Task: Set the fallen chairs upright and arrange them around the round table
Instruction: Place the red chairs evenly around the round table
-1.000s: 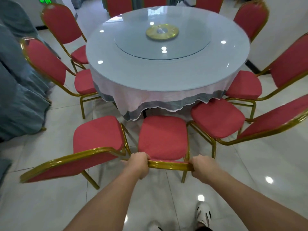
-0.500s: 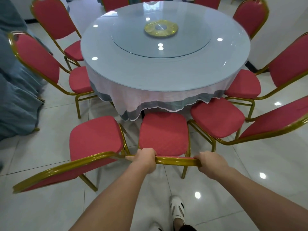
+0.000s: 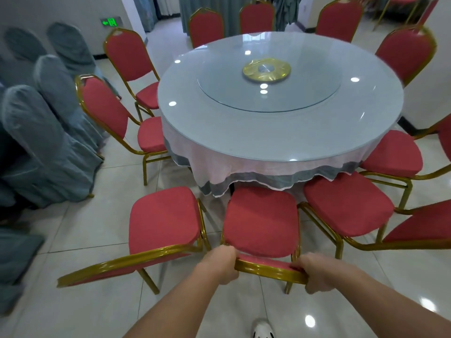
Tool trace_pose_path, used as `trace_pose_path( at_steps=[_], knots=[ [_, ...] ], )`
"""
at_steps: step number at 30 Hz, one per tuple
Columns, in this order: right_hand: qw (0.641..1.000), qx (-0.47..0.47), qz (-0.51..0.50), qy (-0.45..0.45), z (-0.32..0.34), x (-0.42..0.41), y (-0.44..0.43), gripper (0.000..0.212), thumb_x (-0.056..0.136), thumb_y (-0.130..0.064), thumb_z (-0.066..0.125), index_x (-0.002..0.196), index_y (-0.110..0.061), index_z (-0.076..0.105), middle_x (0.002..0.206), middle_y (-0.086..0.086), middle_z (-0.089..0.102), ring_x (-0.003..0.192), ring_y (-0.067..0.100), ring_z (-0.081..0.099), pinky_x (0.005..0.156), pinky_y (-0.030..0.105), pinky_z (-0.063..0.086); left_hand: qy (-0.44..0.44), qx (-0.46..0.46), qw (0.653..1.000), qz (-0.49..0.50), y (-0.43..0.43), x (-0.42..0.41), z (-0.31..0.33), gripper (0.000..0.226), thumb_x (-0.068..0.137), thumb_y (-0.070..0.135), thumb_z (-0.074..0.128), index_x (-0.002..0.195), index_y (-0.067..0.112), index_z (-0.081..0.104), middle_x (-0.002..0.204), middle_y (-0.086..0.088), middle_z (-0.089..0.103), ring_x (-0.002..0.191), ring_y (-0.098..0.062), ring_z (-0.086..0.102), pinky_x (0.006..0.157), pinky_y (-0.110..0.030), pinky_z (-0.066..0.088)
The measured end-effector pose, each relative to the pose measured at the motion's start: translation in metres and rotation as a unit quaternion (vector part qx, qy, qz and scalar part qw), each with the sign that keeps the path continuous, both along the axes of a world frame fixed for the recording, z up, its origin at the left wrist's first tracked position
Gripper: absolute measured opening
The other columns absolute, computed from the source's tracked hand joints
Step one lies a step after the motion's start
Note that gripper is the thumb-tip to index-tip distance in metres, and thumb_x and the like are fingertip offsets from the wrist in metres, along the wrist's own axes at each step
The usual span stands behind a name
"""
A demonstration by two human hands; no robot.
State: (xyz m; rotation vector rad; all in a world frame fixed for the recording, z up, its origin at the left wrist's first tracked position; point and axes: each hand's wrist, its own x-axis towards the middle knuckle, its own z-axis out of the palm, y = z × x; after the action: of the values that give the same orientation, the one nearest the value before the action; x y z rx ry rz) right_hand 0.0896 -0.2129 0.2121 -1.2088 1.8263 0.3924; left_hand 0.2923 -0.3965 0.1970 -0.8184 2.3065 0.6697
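Head view: your left hand (image 3: 220, 265) and right hand (image 3: 322, 274) both grip the gold top rail (image 3: 268, 269) of the upright chair (image 3: 261, 220), its seat front at the cloth hem of the round table (image 3: 244, 147), so a crooked shove risks clashing frames with the left neighbour (image 3: 163, 220) or right neighbour (image 3: 346, 211).

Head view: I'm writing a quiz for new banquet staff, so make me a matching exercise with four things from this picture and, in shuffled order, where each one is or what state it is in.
Things:
1. gold disc
2. grey-covered chairs
3. green sign
4. nearest red chair

Places or states:
a. gripped at the top of its back by the left hand and the right hand
b. on the wall at far left
c. at the middle of the round table
d. grouped left of the table

Pairs: 1-c; 2-d; 3-b; 4-a.
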Motion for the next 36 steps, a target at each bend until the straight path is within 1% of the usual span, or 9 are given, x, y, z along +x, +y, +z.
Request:
trace_pose_path(
  at_steps=[7,13,18,20,23,29,31,33,36],
  knots=[
    [0.999,0.003,0.034,-0.002,-0.002,-0.001,-0.007,0.046,0.086,-0.020,0.073,0.129,-0.033,0.062,0.114,-0.005,0.066,0.104,0.019,0.065,0.093,0.036,0.056,-0.039,-0.017,0.997,-0.068,-0.017,-0.013,0.012,0.024,0.079,0.026,0.084,0.099,0.015,0.075,0.093,-0.005,0.072,0.087,-0.025,0.072,0.079,-0.041,0.063],
    [1.000,-0.015,0.017,0.017,-0.005,-0.013,-0.011,0.046,0.085,-0.021,0.072,0.127,-0.036,0.062,0.110,-0.008,0.067,0.100,0.016,0.066,0.092,0.039,0.058,-0.042,-0.006,0.997,-0.063,-0.026,-0.021,0.011,0.020,0.076,0.032,0.084,0.087,0.019,0.075,0.078,0.002,0.075,0.065,-0.013,0.071,0.057,-0.031,0.058],
    [0.995,-0.047,-0.064,0.058,-0.010,-0.009,-0.006,0.056,0.085,-0.011,0.065,0.131,-0.043,0.061,0.100,-0.014,0.065,0.094,0.012,0.064,0.081,0.030,0.056,-0.027,-0.017,0.996,-0.078,-0.034,-0.023,0.011,0.019,0.070,0.033,0.081,0.084,0.022,0.074,0.076,0.001,0.075,0.064,-0.017,0.073,0.049,-0.025,0.046],
    [0.990,-0.066,-0.092,0.089,-0.010,-0.001,-0.008,0.055,0.087,-0.008,0.059,0.130,-0.042,0.062,0.090,-0.015,0.060,0.089,0.012,0.062,0.073,0.027,0.050,-0.017,-0.009,0.997,-0.081,-0.038,-0.024,0.014,0.016,0.072,0.028,0.080,0.086,0.024,0.074,0.079,0.002,0.075,0.067,-0.019,0.074,0.052,-0.028,0.052],
    [0.981,-0.064,-0.120,0.136,-0.011,0.013,-0.012,0.053,0.086,-0.010,0.055,0.127,-0.041,0.064,0.091,-0.012,0.064,0.090,0.015,0.067,0.075,0.030,0.056,0.011,-0.023,0.995,-0.096,-0.041,-0.016,0.013,0.013,0.079,0.027,0.073,0.092,0.025,0.074,0.085,0.001,0.074,0.080,-0.023,0.073,0.074,-0.037,0.061],
    [0.970,-0.056,-0.196,0.130,-0.002,0.042,-0.019,0.036,0.081,-0.029,0.072,0.115,-0.037,0.063,0.094,-0.013,0.065,0.085,0.007,0.064,0.080,0.031,0.060,0.059,-0.055,0.991,-0.104,-0.062,0.011,0.006,0.024,0.087,0.044,0.073,0.103,0.026,0.072,0.092,0.002,0.071,0.089,-0.025,0.070,0.085,-0.042,0.060],
    [0.967,-0.083,-0.218,0.102,0.006,0.055,-0.032,0.053,0.079,-0.035,0.072,0.130,-0.036,0.059,0.099,-0.014,0.065,0.087,0.006,0.064,0.079,0.029,0.059,0.067,-0.063,0.990,-0.103,-0.083,0.024,0.011,0.035,0.086,0.050,0.075,0.110,0.026,0.070,0.098,0.003,0.071,0.092,-0.024,0.070,0.086,-0.042,0.060],
    [0.964,-0.115,-0.230,0.061,0.018,0.073,-0.054,0.074,0.080,-0.042,0.073,0.148,-0.038,0.045,0.113,-0.015,0.063,0.094,0.005,0.063,0.080,0.025,0.056,0.077,-0.064,0.991,-0.090,-0.109,0.040,0.020,0.042,0.086,0.054,0.074,0.117,0.027,0.070,0.106,0.004,0.073,0.097,-0.022,0.070,0.088,-0.042,0.060],
    [0.965,-0.154,-0.209,0.022,0.033,0.101,-0.095,0.088,0.079,-0.057,0.074,0.156,-0.041,0.036,0.148,-0.011,0.052,0.126,0.011,0.056,0.102,0.030,0.050,0.089,-0.084,0.991,-0.056,-0.144,0.066,0.032,0.049,0.087,0.060,0.066,0.126,0.031,0.069,0.119,0.005,0.073,0.108,-0.023,0.069,0.089,-0.038,0.057]
  ],
)
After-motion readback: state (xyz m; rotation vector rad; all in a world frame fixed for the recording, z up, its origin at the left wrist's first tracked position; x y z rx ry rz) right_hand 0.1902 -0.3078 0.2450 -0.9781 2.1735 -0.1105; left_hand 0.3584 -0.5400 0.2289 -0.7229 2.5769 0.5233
